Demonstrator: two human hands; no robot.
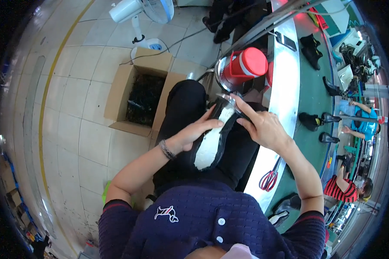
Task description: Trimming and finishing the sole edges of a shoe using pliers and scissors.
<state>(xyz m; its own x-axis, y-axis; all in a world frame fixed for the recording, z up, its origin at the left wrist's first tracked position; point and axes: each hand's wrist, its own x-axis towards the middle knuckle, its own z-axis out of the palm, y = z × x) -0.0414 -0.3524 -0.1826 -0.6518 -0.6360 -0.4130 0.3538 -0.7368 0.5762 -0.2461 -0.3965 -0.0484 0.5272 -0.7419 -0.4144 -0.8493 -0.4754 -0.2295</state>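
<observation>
A black shoe (208,149) lies sole-up over my lap, its underside covered by a whitish layer with a dark rim around it. My left hand (197,131) is closed round its middle, the thumb pressed on the white underside. At the far, narrower end of the shoe, my right hand (261,125) is closed, index finger stretched along the end and thumb bent in below. A shiny metallic piece (224,97) shows beside the right index fingertip; whether it is a tool or part of the shoe I cannot tell.
An open cardboard box (116,101) with dark contents stands on the floor at left, near a fan (136,26). A red jug (250,62) is ahead. Along the metal ledge (285,86) lie red-handled scissors (269,180); beyond, a green conveyor (309,93) carries several black shoes. Co-workers (362,123) are at right.
</observation>
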